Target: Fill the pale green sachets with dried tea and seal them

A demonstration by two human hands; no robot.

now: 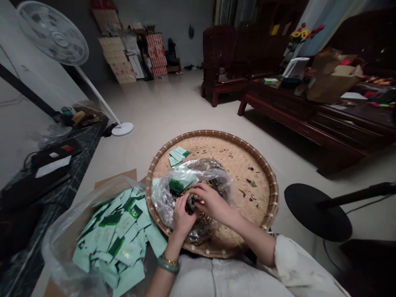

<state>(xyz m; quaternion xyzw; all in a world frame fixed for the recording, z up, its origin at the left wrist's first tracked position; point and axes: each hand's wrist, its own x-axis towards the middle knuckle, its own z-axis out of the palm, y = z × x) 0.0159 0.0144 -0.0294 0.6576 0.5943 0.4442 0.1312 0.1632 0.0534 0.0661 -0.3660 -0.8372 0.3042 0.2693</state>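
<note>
Both hands meet over a clear plastic bag (162, 204) of dried, tea-like bits (202, 225), which lies open in a round woven bamboo tray (262, 165). My left hand (183, 216) curls its fingers and thumb round a small pale green packet (191, 203). My right hand (213, 202) is closed at the packet's upper end, fingertips bent inward; what they pinch is hidden. Beside them, inside the bag, sits a stack of green packets (179, 185). A dark strip-like object (215, 186) rests behind my right hand. Several flat green packets (177, 154) lie on the tray's far left.
Left of the tray, a large clear bag (62, 235) is heaped with green packets (123, 231). A white standing fan (123, 128) and dark stone ledge (18, 231) are further left. On the right are a black round stand base (317, 212) and low wooden table (287, 119).
</note>
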